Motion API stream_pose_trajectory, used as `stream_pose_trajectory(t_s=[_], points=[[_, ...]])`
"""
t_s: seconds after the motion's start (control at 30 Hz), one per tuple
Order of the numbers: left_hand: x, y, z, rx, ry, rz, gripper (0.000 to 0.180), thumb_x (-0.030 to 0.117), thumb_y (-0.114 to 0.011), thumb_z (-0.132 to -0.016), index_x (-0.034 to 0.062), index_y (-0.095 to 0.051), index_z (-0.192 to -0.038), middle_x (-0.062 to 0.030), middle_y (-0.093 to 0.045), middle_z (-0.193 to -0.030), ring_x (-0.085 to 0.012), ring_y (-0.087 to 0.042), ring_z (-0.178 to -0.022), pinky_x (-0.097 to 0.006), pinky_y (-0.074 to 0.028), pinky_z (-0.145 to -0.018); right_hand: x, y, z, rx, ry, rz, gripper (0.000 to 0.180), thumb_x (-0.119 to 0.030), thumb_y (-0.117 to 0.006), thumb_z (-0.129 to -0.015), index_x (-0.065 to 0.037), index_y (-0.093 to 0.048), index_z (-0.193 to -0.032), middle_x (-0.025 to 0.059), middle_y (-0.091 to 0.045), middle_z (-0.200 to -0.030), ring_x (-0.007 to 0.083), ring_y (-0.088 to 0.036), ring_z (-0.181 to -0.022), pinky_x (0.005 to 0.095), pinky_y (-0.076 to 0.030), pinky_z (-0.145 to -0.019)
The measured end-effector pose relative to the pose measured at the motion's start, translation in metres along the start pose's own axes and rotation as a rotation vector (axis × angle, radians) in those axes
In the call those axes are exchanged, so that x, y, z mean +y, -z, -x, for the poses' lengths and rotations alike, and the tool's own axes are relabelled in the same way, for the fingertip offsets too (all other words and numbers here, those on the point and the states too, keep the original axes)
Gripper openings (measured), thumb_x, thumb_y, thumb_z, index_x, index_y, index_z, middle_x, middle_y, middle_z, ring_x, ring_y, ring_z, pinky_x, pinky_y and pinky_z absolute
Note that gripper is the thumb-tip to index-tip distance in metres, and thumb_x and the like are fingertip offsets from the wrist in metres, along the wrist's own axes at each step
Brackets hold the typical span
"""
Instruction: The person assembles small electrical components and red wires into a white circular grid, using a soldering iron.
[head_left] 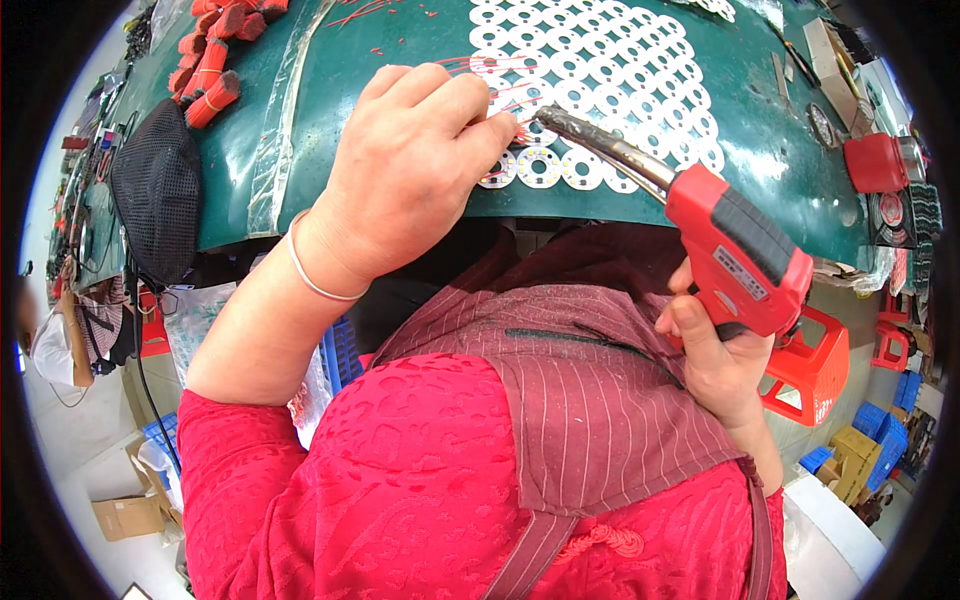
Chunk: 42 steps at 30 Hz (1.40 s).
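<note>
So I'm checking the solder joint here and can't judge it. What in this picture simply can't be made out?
- Head view: the contact spot between the red pistol-shaped soldering iron and the white panel of round ring boards is too small.
- The thin red wires vanish under the left hand; its fingertip grip is hidden.
- The right hand is mostly behind the iron's handle.
- The green table is cut by the rim.

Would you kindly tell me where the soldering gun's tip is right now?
In the head view, the soldering gun in the right hand angles up-left; its tip meets the left hand fingertips over the white ring boards.
</note>
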<state>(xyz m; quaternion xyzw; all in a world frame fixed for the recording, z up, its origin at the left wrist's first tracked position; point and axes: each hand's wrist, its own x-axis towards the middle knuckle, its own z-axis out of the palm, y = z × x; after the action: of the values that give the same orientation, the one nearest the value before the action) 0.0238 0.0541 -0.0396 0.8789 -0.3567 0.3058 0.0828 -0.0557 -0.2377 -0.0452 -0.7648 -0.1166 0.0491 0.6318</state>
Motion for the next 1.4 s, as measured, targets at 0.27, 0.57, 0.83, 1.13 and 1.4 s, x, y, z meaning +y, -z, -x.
stream_pose_trajectory(t_s=[0.27,0.57,0.83,1.13,1.4], points=[[0.000,0.002,0.000,0.008,-0.016,-0.011,0.020,0.007,-0.067,-0.071,0.0076,-0.069,-0.090,-0.0027,-0.057,-0.078,-0.0217,-0.056,-0.073,-0.034,-0.043,-0.068,-0.002,-0.003,-0.001,0.078,0.063,-0.083,0.051,-0.013,-0.068,-0.089,0.001,-0.047,-0.133,0.0194,-0.060,-0.121,0.0093,-0.055,-0.066,0.0258,-0.051,-0.060],[-0.005,0.013,0.002,0.013,0.016,-0.002,0.020,0.002,-0.069,-0.070,0.0069,-0.068,-0.089,-0.0033,-0.058,-0.079,-0.0227,-0.057,-0.072,-0.034,-0.044,-0.066,0.000,0.000,0.000,0.083,0.046,-0.112,0.050,-0.017,-0.069,-0.090,0.001,-0.047,-0.131,0.0184,-0.059,-0.121,0.0083,-0.052,-0.064,0.0254,-0.050,-0.058],[0.002,0.018,-0.005,0.141,-0.021,0.029,0.022,0.000,-0.071,-0.067,0.0092,-0.071,-0.087,-0.0018,-0.056,-0.073,-0.0208,-0.055,-0.070,-0.033,-0.042,-0.061,0.004,0.006,0.002,0.093,0.045,-0.209,0.046,0.001,-0.063,-0.090,-0.001,-0.047,-0.133,0.0176,-0.061,-0.123,0.0075,-0.060,-0.075,0.0217,-0.052,-0.063],[0.008,-0.005,-0.004,0.091,-0.011,0.057,0.021,0.006,-0.070,-0.068,0.0120,-0.072,-0.087,0.0005,-0.054,-0.070,-0.0194,-0.054,-0.071,-0.033,-0.042,-0.067,-0.003,0.004,0.011,0.109,0.011,-0.140,0.046,-0.016,-0.066,-0.091,0.002,-0.048,-0.129,0.0199,-0.058,-0.122,0.0101,-0.053,-0.065,0.0271,-0.050,-0.059],[0.009,-0.006,-0.005,0.043,0.018,0.049,0.018,0.006,-0.069,-0.068,0.0130,-0.071,-0.085,0.0006,-0.052,-0.069,-0.0195,-0.054,-0.070,-0.033,-0.042,-0.067,0.001,0.007,0.011,0.073,0.081,-0.180,0.044,0.000,-0.065,-0.090,-0.001,-0.050,-0.131,0.0152,-0.063,-0.116,0.0096,-0.060,-0.077,0.0228,-0.051,-0.063]])
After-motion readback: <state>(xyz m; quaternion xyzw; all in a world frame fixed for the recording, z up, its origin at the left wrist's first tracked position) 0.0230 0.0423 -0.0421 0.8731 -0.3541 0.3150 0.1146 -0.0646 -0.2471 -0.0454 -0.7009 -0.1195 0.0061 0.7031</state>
